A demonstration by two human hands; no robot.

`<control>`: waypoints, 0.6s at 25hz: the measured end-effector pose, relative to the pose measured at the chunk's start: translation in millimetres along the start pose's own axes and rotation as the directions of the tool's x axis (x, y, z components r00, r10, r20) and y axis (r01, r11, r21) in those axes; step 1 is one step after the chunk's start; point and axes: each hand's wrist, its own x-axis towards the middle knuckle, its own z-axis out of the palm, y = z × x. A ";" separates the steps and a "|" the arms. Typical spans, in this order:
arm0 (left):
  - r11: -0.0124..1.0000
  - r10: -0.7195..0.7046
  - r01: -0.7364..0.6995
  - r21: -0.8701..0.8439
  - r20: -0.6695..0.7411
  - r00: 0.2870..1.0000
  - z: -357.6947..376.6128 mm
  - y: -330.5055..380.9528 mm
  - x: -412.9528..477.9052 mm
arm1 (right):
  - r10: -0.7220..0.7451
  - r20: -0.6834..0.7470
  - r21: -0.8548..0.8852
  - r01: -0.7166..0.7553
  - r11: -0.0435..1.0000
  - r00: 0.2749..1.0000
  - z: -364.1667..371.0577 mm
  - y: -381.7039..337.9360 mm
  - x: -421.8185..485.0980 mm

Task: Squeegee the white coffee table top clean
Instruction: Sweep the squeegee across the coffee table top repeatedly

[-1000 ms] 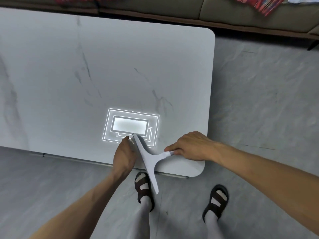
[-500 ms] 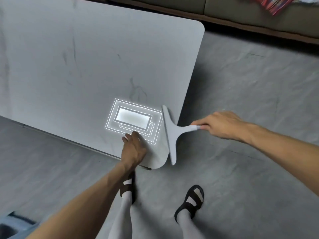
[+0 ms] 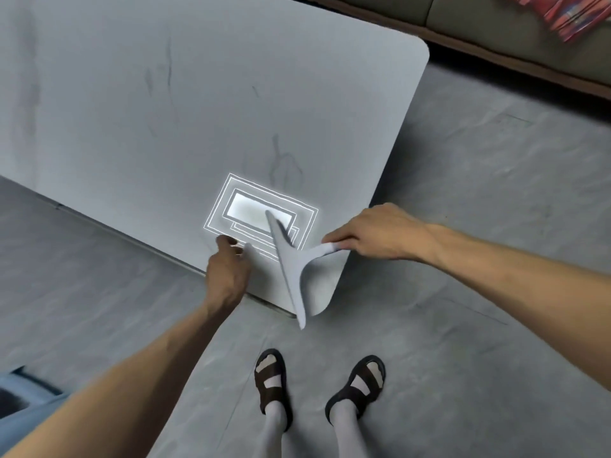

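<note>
The white coffee table top (image 3: 198, 110) with faint grey veins fills the upper left of the head view. A pale grey squeegee (image 3: 289, 266) lies across its near right corner, its blade running from a bright ceiling-light reflection (image 3: 258, 209) down past the near edge. My right hand (image 3: 373, 233) grips the squeegee's short handle from the right. My left hand (image 3: 228, 269) rests on the table's near edge just left of the blade, fingers bent, holding nothing.
Grey stone-look floor (image 3: 479, 193) surrounds the table. A sofa (image 3: 496, 14) with a red patterned cloth (image 3: 568, 14) runs along the top right. My two feet in dark sandals (image 3: 317, 385) stand below the corner. A blue object (image 3: 20, 391) shows at the lower left.
The squeegee came off the table's right edge half a second ago and now lies back over the corner, further left. My right hand followed it left. My left hand stayed at the near edge.
</note>
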 end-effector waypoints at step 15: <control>0.990 0.101 -0.118 0.081 0.188 0.977 -1.8 13.0 4.5 | 0.289 -0.098 0.110 -0.279 0.954 0.952 16.9 39.6 5.1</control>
